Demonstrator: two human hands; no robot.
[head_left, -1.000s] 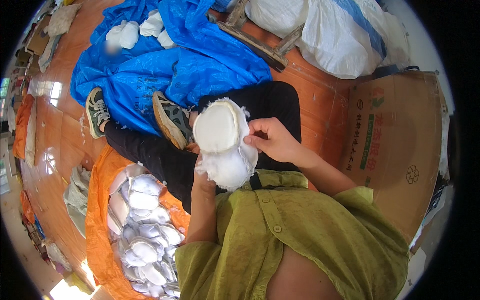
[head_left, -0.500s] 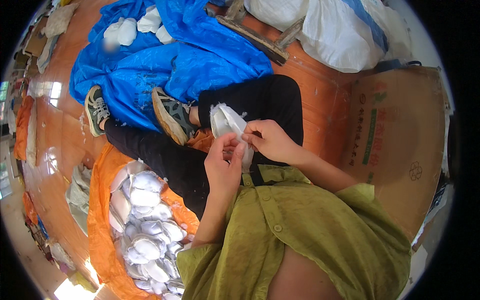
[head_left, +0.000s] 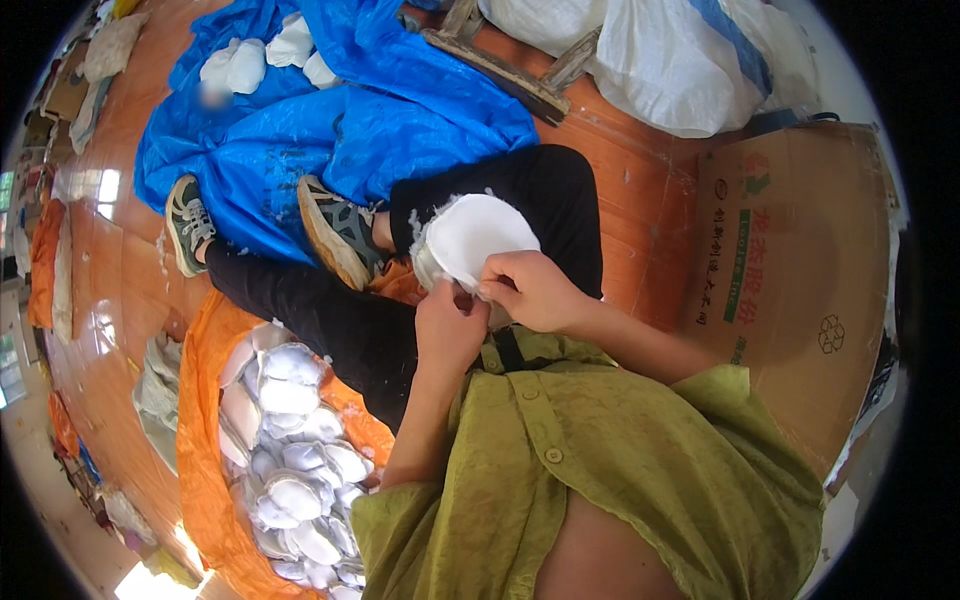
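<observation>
In front of my waist, over my lap, I hold a white rounded fabric pad (head_left: 485, 232) with its broad smooth face turned up. Loose fluff clings to its left rim, and another layer shows beneath it there. My left hand (head_left: 450, 322) pinches its near edge. Close beside it, my right hand (head_left: 527, 290) grips the near right edge between thumb and fingers. The fingertips almost meet, and part of the rim is hidden behind them. To the left of my leg, an orange sack (head_left: 200, 440) lies open around a heap of similar white pads (head_left: 300, 500).
A blue woven sack (head_left: 280, 140) lies beyond my feet, with several white puffy pieces (head_left: 240, 68) on it. Behind it are a wooden stool (head_left: 500, 75) and full white sacks (head_left: 670, 75). A large cardboard box (head_left: 780, 260) stands at the right. Pale cloth (head_left: 158, 390) lies on the left floor.
The pad has turned from a narrow, edge-on view to show its broad white face. My left hand has shifted slightly lower, and both hands still grip the near edge.
</observation>
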